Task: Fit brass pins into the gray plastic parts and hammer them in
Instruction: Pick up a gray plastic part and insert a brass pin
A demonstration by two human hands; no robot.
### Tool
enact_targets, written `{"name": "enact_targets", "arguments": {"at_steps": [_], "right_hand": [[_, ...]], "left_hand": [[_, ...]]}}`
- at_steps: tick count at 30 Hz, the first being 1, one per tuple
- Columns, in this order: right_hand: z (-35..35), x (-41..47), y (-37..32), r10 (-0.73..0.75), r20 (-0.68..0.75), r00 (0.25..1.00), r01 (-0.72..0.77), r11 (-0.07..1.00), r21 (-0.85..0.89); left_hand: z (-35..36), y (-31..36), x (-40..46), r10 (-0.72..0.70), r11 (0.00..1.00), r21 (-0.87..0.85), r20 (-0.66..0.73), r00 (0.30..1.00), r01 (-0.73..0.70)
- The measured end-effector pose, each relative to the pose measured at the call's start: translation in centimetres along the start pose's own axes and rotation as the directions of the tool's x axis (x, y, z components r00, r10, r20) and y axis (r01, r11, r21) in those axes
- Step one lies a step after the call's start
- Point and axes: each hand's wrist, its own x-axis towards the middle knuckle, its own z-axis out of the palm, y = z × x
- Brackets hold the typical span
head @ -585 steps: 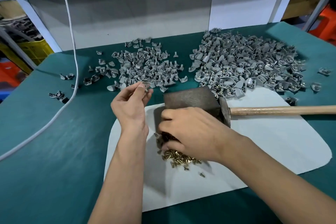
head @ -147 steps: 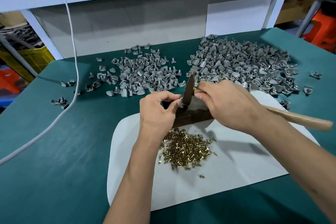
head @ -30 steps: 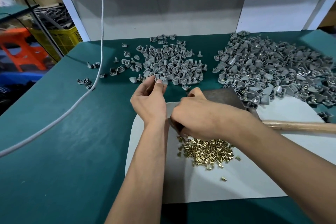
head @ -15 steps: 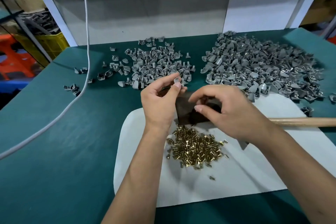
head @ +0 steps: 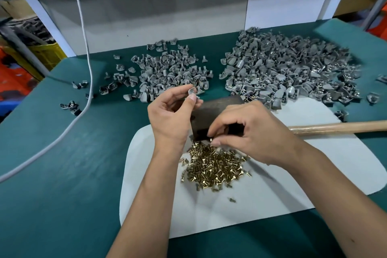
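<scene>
Above the far edge of the white oval mat [head: 272, 199], the left hand [head: 169, 115] holds a small gray plastic part [head: 191, 91] pinched between thumb and forefinger, lifted a little over the green table [head: 62, 184]. Half a second ago the right hand [head: 249, 132] was raised near that part with spread fingers; now it has come down to the heap of short brass pins [head: 215, 167], and its thumb and forefinger are closed narrowly at the top of the heap. They seem to pinch one pin, but it is too small to say surely. I judge that a new cycle has begun: the part is chosen, and the pin is being fetched to fit into it.

The dark rectangular metal block [head: 217, 115] lies on the mat between the hands, and the wooden-handled hammer [head: 339, 126] rests on the right, untouched.

No true container is on the table. The parts lie in two loose heaps: a smaller gray pile [head: 167, 73] on the left, and a bigger pile [head: 293, 69] on the right, where some brass shines, so these are probably the finished ones. A yellow plastic crate [head: 45, 54] stands beyond the table; its contents are not clear.
</scene>
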Motion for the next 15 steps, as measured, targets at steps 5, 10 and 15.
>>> {"name": "enact_targets", "arguments": {"at_steps": [5, 10, 15], "right_hand": [[-0.22, -0.32, 0.41, 0.086, -0.007, 0.996, -0.085, 0.993, 0.078], [-0.27, -0.26, 0.16, 0.068, 0.021, 0.997, -0.068, 0.998, 0.014], [-0.31, 0.01, -0.02, 0.036, -0.049, 0.998, -0.037, 0.999, -0.016]], "left_hand": [[0.09, -0.14, -0.08, -0.003, 1.000, -0.001, 0.002, 1.000, 0.003], [0.10, -0.19, -0.08, 0.001, 1.000, -0.009, 0.003, 1.000, -0.001], [-0.06, -0.30, -0.05, 0.006, 1.000, -0.015, 0.024, 1.000, -0.006]]}}
